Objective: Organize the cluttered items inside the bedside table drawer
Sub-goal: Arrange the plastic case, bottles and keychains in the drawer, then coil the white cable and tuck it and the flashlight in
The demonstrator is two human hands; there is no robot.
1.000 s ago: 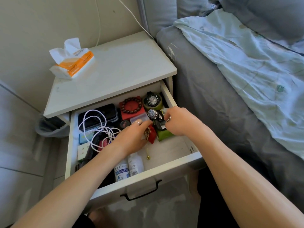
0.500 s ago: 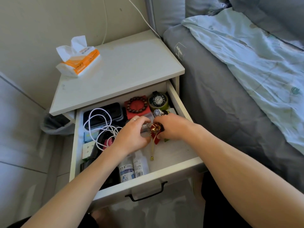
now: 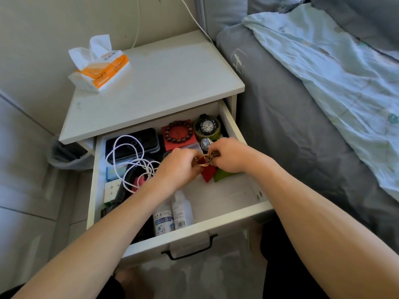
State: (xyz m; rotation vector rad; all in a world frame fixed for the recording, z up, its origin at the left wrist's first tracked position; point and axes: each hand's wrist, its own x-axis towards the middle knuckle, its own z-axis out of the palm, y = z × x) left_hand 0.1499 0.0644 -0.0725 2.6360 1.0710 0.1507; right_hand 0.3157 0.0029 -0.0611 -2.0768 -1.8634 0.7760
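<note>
Both hands meet over the middle of the drawer: left hand and right hand pinch the small red pouch with gold cord between them, equally near.

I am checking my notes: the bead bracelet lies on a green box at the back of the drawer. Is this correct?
Not quite. The head view shows the bead bracelet lying on a red box, not a green one. It is at the back of the drawer, as you wrote.
</note>
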